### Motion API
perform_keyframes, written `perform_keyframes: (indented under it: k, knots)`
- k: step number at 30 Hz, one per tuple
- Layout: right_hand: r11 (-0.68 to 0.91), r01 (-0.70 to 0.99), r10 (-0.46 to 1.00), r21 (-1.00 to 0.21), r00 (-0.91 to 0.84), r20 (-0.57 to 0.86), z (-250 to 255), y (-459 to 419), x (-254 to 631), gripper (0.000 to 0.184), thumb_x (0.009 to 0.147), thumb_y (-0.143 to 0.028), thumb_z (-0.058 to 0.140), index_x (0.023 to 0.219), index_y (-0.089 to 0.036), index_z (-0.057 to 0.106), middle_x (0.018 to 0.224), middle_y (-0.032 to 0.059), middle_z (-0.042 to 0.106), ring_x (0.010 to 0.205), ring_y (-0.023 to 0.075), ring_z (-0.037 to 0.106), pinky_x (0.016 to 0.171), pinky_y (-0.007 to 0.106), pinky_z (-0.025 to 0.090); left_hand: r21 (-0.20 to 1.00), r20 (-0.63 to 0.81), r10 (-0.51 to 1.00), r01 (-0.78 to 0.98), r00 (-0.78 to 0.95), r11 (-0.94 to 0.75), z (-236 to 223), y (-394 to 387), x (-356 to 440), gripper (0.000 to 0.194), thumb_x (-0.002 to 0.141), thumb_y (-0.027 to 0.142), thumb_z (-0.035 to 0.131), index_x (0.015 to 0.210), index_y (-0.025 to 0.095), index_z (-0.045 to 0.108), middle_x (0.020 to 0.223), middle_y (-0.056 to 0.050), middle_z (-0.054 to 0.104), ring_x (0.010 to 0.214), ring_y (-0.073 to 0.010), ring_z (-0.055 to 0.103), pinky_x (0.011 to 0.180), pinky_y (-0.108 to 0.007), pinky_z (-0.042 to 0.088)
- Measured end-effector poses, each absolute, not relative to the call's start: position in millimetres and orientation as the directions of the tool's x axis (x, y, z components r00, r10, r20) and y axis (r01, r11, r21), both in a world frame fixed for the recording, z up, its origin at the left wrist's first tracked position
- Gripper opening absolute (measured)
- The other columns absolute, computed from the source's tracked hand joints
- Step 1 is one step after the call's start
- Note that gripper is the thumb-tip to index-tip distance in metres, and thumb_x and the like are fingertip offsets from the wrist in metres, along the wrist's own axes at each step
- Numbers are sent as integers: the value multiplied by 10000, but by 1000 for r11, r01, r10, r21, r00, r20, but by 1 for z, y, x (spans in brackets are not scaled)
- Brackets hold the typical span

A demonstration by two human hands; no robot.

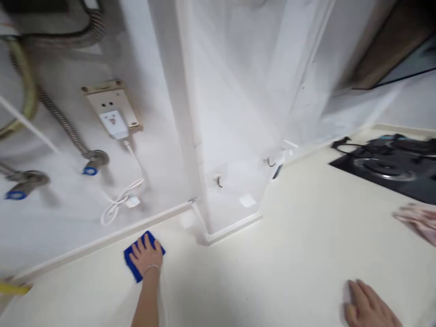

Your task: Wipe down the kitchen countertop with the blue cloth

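Note:
My left hand (146, 254) lies pressed on a folded blue cloth (133, 262), which rests on the cream countertop (238, 277) close to the white skirting strip (102, 240) along the wall. A bracelet circles that wrist. At the lower right, my right hand (368, 306) rests flat on the countertop with its fingers apart, holding nothing. A crumpled pink cloth (418, 222) lies on the counter beyond it, a short way from my right fingers.
A black gas hob (384, 170) sits at the right. On the wall are a beige socket (112, 109) with a white plug and cable (119, 206), and braided hoses with blue-handled valves (90, 170). A white boxed corner column (231, 136) juts out at the counter's back edge.

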State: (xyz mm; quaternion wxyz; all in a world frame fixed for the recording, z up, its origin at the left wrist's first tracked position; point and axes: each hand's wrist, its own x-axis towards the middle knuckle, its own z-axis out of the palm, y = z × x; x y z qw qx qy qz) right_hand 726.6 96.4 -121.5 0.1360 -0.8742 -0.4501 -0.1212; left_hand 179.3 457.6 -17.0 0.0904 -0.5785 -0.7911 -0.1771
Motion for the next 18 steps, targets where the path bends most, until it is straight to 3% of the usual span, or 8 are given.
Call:
perform_keyframes:
  k: [7, 12, 18]
  knots:
    - [-598, 797, 721, -83, 581, 377, -104, 107, 714, 603, 845, -306, 329, 1407, -106, 421, 1453, 165, 457, 1374, 318, 401, 1114, 500, 370, 234, 264, 913, 939, -311, 253, -12, 499, 179, 728, 899, 530, 187, 1437, 109, 438, 1529, -189, 406, 1435, -407, 275, 1165, -627, 208]
    - [-561, 824, 736, -76, 539, 410, -94, 109, 711, 690, 788, -291, 416, 1453, -115, 356, 1469, 168, 438, 1385, 322, 376, 1130, 504, 351, 249, 248, 911, 930, -330, 269, -19, 507, 187, 791, 896, 577, 117, 1446, 98, 423, 1552, -181, 382, 1437, -429, 264, 1156, -645, 208]
    - [-531, 842, 748, -98, 520, 412, -85, 107, 708, 724, 781, -270, 427, 1482, -130, 313, 1505, 159, 401, 1394, 337, 359, 1123, 522, 347, 110, 246, 964, 991, -99, 73, -25, 487, 263, 651, 937, 458, 241, 1465, 120, 414, 1560, -145, 396, 1456, -386, 270, 1180, -603, 216]
